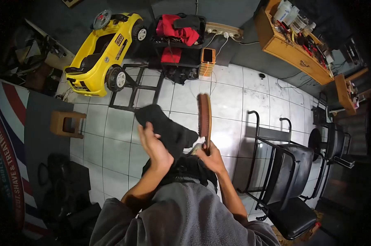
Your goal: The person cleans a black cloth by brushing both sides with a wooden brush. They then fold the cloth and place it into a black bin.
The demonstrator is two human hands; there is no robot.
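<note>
In my right hand [211, 158] is a long brush [204, 117] with reddish-brown bristles and a pale wooden back, held upright by its lower end. A black shoe-shaped item [173, 133] lies slantwise in front of my lap, slightly blurred. Against its left side is my left hand [156, 148], fingers stretched out and palm facing the item. The item's lower right end comes close to the right hand and the brush handle. A small whitish patch shows beside the right fingers, partly hidden by them.
A yellow toy car [101, 59] rests on a black metal frame [132, 96]. Behind is a black cart [179, 45] with red cloths, beside an orange crate [207, 63] with a phone on top. A brown stool [68, 124] stands left, a black chair [290, 180] right, a cluttered wooden drawer unit [296, 53] back right.
</note>
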